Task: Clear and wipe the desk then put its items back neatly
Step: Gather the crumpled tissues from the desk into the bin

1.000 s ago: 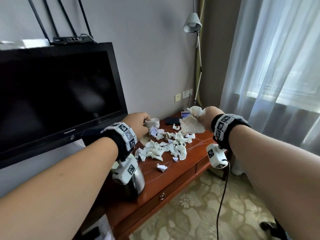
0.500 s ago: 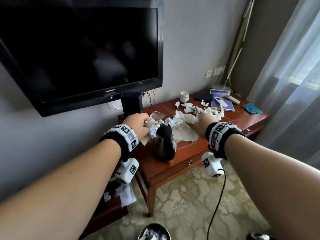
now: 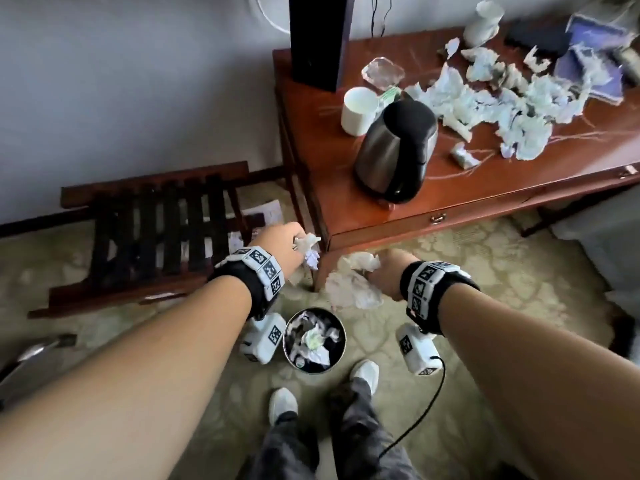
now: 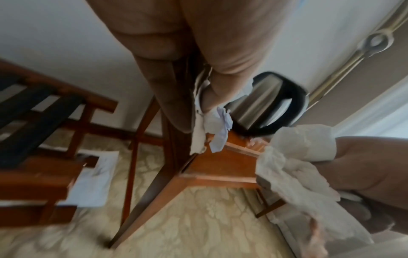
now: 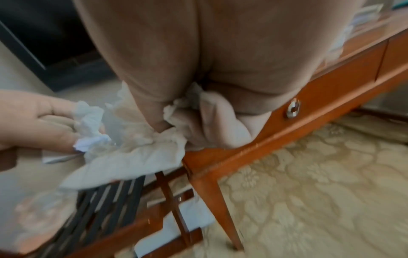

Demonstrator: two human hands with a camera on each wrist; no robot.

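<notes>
The left hand (image 3: pixel 282 245) has its fingers (image 4: pixel 212 90) clamped on a small wad of crumpled tissue (image 3: pixel 309 250), white with a pale bluish scrap hanging down from it. The right hand (image 3: pixel 388 271) has its fingers (image 5: pixel 152 111) curled round a bigger wad of soft, wrinkled tissue (image 3: pixel 351 282) that droops downward. Both bundles hang in the air off the front left corner of the glossy reddish wooden worktop (image 3: pixel 349 199), above a round metal waste bin (image 3: pixel 314 337) on the patterned carpet, already holding crumpled paper. Only the head view shows the bin and the torn tissue scraps (image 3: pixel 502 102) strewn over the worktop behind a steel kettle (image 3: pixel 394 150) with a black lid. The wrist views show the thumb grips and the worktop's slim leg (image 5: pixel 217 206).
</notes>
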